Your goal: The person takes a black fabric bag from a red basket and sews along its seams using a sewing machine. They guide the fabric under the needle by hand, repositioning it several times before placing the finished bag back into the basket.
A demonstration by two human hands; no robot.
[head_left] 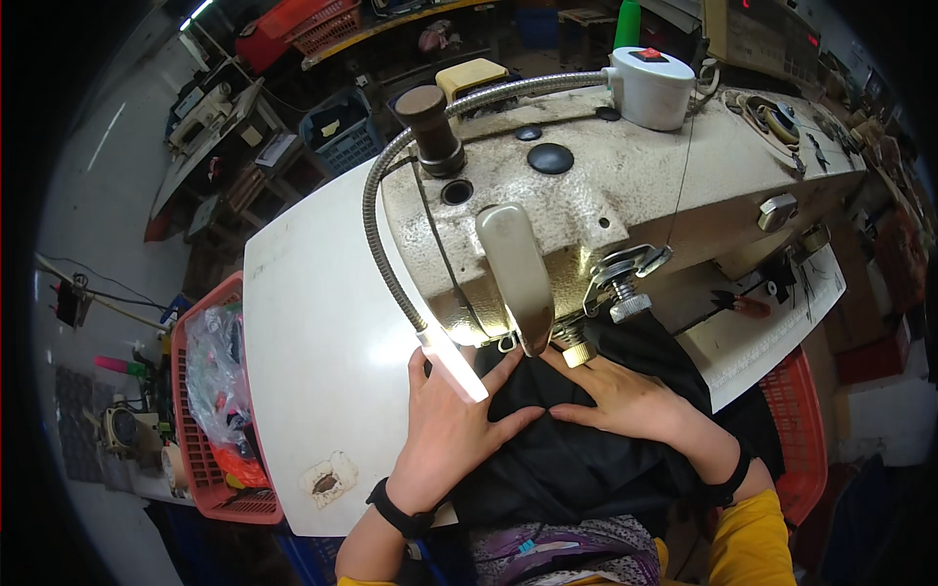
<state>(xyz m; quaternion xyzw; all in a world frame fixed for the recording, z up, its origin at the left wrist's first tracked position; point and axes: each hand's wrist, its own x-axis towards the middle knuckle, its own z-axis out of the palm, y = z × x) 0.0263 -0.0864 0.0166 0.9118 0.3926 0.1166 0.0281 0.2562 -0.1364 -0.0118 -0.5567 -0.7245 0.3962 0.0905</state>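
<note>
L hand (451, 420) at L edge of blk cloth (567, 469), btm ctr, R hand (625, 397) atop it, both flat w/ fingers spread, sewing machine (625, 161) above, wide white worktop (318, 361) mid-L, red basket (239, 506) by its L edge

Yellow sleeves (752, 542), black wristbands (396, 510), purple patterned garment (498, 549)

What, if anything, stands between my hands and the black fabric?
Nothing visible: your left hand and right hand both touch the black fabric directly. The sewing machine partly hides their far ends, so contact there can't be seen.
</note>
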